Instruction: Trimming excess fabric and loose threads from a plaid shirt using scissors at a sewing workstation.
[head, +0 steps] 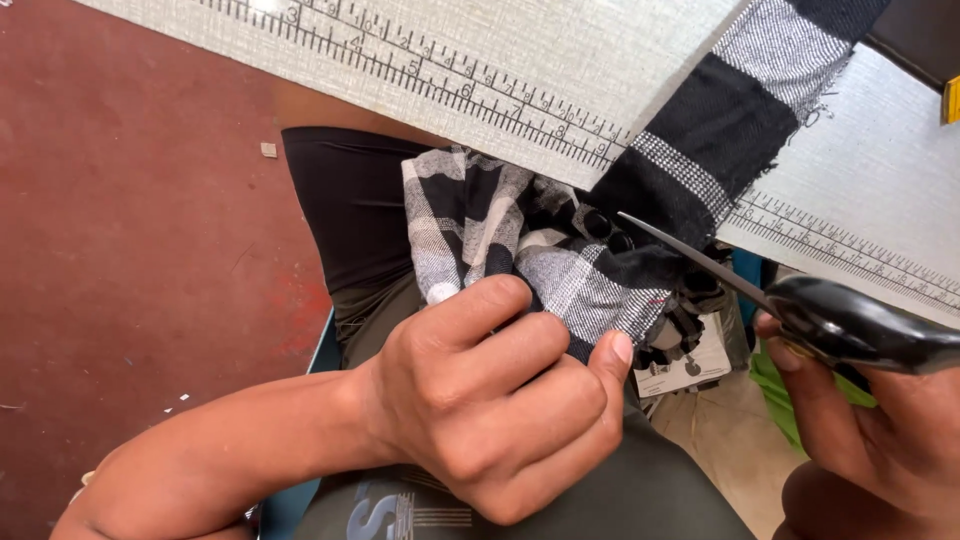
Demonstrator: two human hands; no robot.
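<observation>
Left hand [495, 400] is closed in a loose fist around a bunched fold of black, white and grey checked cloth [560, 270], fingers curled over the top and thumb pressed up against the right side of the bunch. Right hand [880, 420] is wrapped through the black handles of a pair of scissors [800, 305]; blades look shut or nearly so, the thin point aimed up and left, lying against the cloth just past the left thumb. The grip appears to hold the fabric taut and gathered so the edge near the blades stays steady. Cloth sits in the person's lap, directly between the two hands, touching the left and met by the scissor tip. A long strip of it runs up and right, draped over the edge of a pale table [560, 60] printed with ruler markings, frayed threads along one side. Table edge overhangs the lap, just above the bunched fabric. Below: dark trousers and black shirt, red floor [130, 250] to the left, a green scrap [775, 395] and a small white printed box [690, 365] under the right hand.
</observation>
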